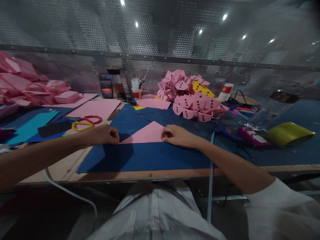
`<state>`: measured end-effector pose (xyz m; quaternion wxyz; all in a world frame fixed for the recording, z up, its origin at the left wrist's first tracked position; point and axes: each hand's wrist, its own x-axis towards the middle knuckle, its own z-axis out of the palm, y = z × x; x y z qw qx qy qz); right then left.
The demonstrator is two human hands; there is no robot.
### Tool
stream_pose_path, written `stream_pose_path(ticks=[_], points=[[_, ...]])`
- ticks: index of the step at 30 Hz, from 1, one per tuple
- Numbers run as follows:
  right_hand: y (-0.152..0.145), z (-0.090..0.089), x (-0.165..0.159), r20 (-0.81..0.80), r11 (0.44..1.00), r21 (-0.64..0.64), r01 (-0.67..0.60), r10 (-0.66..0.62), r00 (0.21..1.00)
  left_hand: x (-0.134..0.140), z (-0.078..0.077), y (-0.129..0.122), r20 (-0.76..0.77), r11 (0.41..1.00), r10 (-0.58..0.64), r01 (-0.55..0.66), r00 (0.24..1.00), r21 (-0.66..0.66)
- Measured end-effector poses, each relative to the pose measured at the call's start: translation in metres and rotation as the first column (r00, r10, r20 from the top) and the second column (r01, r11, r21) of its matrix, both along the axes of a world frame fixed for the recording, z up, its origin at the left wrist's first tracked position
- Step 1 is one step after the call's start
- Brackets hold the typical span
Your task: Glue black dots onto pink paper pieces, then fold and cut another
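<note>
A pink sheet of paper point(146, 134), folded into a triangle, lies on the blue mat point(150, 158) with its peak pointing away from me. My left hand point(110, 134) is closed in a pinch at the triangle's left corner. At its right side, my right hand point(176, 136) also pinches the paper, thumb and finger curled together. Both hands rest low on the mat, and their fingertips hide the paper's two ends. Left of my left hand are scissors with yellow and red handles point(83, 124).
Pink paper pieces with dark dots point(197, 104) are heaped behind my right hand. More folded pink paper point(27, 80) is piled far left. To the right lie a blue glue gun point(231, 135), a magenta object point(253, 137), a yellow-green roll point(288, 133) and a clear container point(276, 106).
</note>
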<state>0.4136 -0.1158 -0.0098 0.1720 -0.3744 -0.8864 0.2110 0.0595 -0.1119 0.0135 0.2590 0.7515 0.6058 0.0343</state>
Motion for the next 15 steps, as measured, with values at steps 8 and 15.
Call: stream_pose_path(ticks=[8, 15], points=[[0.001, -0.002, 0.0, -0.011, 1.0, -0.002, -0.001, 0.001, 1.0, -0.009, 0.005, 0.002, -0.024, 1.0, 0.017, -0.017, 1.0, -0.025], [0.002, -0.002, 0.0, -0.009, 1.0, -0.001, -0.001, 0.001, 1.0, -0.006, -0.001, -0.01, 0.073, 0.991, 0.062, -0.07, 0.995, 0.115]])
